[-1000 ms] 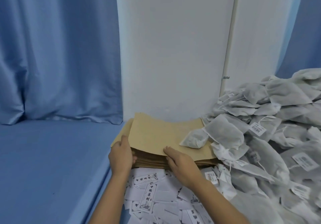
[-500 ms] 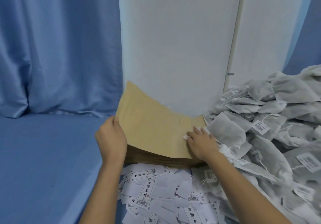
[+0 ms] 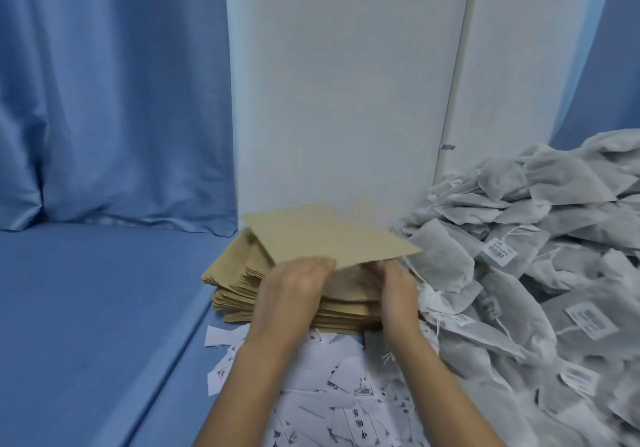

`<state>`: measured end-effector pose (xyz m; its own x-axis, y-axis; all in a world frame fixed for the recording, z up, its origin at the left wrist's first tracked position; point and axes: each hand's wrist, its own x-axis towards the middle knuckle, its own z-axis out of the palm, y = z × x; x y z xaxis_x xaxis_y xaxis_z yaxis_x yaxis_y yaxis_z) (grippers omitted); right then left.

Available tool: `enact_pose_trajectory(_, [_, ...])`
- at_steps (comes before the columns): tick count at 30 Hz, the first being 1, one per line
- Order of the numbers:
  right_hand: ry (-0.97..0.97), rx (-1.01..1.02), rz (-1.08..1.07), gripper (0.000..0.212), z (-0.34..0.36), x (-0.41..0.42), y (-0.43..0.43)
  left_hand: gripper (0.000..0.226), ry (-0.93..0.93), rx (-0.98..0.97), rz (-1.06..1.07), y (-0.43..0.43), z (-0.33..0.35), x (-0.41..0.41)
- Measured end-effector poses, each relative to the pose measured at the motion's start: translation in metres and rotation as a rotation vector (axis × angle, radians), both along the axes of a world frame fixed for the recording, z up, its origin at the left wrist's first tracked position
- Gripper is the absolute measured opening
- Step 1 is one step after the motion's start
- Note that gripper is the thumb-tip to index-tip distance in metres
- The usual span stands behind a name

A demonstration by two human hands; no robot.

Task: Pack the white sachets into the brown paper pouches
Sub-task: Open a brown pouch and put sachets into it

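The left hand [image 3: 298, 289] and right hand [image 3: 398, 292] each pinch the near edge of one brown paper pouch [image 3: 329, 238], held above the pouch stack [image 3: 235, 287] beside heaped white sachets [image 3: 540, 224].

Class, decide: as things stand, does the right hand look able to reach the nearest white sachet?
Probably yes: the sachet lies just right of the right hand with nothing between, though that hand holds the brown pouch.

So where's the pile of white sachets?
The sachet pile fills the right of the head view, beside the stack of brown pouches and the right hand.
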<state>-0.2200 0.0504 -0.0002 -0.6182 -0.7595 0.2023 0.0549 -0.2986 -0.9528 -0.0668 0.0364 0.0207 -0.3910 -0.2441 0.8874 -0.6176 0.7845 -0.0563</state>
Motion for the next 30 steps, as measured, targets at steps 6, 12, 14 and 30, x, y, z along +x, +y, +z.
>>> enact_pose_trajectory(6, [-0.671,-0.074,0.377,0.020,-0.026,0.018,0.014,0.016,-0.130,0.298,-0.061,0.001,-0.037,-0.007])
enact_pose_trajectory(12, [-0.609,-0.084,0.401,0.018,-0.029,0.015,0.018,0.022,-0.116,0.426,0.014,0.009,-0.041,-0.011])
enact_pose_trajectory(14, [-0.597,-0.079,0.416,0.020,-0.029,0.016,0.020,0.028,-0.079,0.504,0.014,0.009,-0.044,-0.012])
enact_pose_trajectory(30, [-0.397,0.014,0.312,0.019,-0.033,0.032,0.028,0.028,-0.018,0.386,0.099,0.034,-0.047,-0.026])
